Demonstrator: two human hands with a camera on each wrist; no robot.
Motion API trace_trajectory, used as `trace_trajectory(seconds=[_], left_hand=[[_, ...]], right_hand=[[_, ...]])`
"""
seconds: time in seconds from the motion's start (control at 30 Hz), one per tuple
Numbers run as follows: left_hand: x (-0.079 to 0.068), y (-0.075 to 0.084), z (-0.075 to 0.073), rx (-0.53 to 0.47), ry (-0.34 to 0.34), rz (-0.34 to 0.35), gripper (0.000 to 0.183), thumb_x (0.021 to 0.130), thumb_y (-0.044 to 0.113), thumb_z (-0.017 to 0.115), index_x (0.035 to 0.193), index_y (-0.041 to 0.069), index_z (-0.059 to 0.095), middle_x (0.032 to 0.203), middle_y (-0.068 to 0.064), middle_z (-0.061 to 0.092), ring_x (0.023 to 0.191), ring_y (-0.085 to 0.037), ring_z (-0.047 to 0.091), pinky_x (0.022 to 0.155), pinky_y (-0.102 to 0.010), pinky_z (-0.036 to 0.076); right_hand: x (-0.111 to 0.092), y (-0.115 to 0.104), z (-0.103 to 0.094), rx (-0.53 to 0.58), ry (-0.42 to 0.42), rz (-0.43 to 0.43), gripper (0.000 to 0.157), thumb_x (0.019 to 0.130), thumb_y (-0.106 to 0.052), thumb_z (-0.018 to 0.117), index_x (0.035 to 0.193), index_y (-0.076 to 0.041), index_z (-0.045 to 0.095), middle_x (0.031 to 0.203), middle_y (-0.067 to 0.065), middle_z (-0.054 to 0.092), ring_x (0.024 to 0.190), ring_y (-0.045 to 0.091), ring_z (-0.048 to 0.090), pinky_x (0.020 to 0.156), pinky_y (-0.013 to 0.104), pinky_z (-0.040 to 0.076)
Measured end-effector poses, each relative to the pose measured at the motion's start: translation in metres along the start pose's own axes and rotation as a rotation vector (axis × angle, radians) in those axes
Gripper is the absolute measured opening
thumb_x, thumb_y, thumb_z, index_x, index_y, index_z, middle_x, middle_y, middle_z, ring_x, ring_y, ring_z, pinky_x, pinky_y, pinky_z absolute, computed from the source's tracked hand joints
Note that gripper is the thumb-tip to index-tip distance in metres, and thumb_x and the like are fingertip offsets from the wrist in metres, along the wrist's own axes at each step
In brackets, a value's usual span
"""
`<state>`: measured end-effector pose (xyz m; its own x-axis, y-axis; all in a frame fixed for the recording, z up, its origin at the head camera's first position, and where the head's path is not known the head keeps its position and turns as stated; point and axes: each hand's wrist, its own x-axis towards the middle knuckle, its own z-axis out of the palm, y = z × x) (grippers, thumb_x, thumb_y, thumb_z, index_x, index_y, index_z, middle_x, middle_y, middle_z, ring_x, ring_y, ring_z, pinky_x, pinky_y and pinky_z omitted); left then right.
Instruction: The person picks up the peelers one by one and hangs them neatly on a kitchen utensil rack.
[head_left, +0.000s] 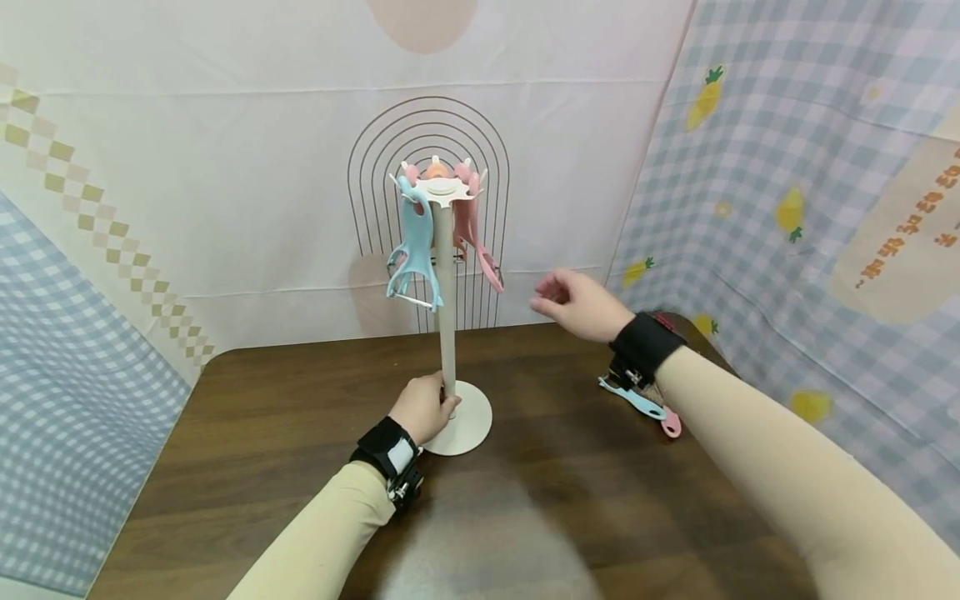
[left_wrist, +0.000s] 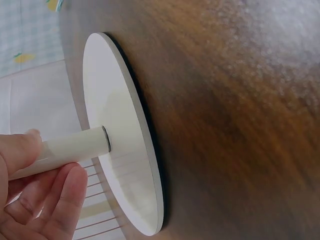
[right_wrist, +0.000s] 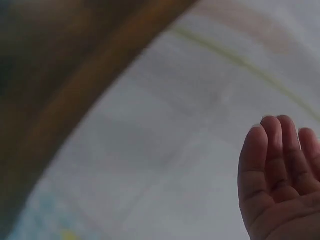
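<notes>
A white rack with hooks (head_left: 442, 190) stands upright on a round base (head_left: 472, 421). From its hooks hang a light blue Y-shaped peeler (head_left: 417, 242), a pink peeler (head_left: 468, 212) and an orange one (head_left: 437, 171) partly hidden behind the top. My left hand (head_left: 422, 407) grips the pole (left_wrist: 75, 150) low down, just above the base, with thumb and fingers round it. Right of the rack, my right hand (head_left: 583, 307) is in the air, fingers loosely bent and nothing in it. The right wrist view shows that hand's fingers (right_wrist: 275, 155) relaxed.
On the dark wooden table (head_left: 300, 467), at the right, lie a light blue peeler (head_left: 637, 402) and a pink handle (head_left: 671, 423), partly hidden under my right forearm. A white cloth (head_left: 225, 208) hangs behind the table, with a checked cloth (head_left: 765, 275) on the right.
</notes>
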<state>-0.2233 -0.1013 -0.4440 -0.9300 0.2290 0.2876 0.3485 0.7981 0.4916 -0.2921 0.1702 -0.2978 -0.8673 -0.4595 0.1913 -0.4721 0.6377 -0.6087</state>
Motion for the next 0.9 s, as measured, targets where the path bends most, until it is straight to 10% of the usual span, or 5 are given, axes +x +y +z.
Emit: trace_trajectory(seconds=[0.4,0.9], left_hand=[[0.000,0.000,-0.001,-0.003,-0.002,-0.003,0.015,0.088,0.013,0.072,0.091,0.002,0.062,0.070,-0.003,0.060,0.062,-0.014,0.058,0.055,-0.029,0.047],[0.000,-0.001,0.000,0.009,-0.029,-0.011,0.019,0.089,0.015,0.071,0.097,0.000,0.063,0.075,-0.005,0.062,0.068,-0.018,0.062,0.059,-0.032,0.049]], right_hand=[[-0.053,0.129,0.013,-0.280,-0.208,0.292,0.039,0.095,-0.032,0.063,0.114,0.000,0.055,0.102,0.015,0.060,0.087,0.028,0.057,0.074,0.043,0.045],[-0.089,0.166,0.010,-0.405,-0.338,0.385,0.042,0.085,-0.029,0.074,0.104,0.006,0.059,0.093,0.017,0.062,0.080,0.028,0.058,0.071,0.043,0.047]])
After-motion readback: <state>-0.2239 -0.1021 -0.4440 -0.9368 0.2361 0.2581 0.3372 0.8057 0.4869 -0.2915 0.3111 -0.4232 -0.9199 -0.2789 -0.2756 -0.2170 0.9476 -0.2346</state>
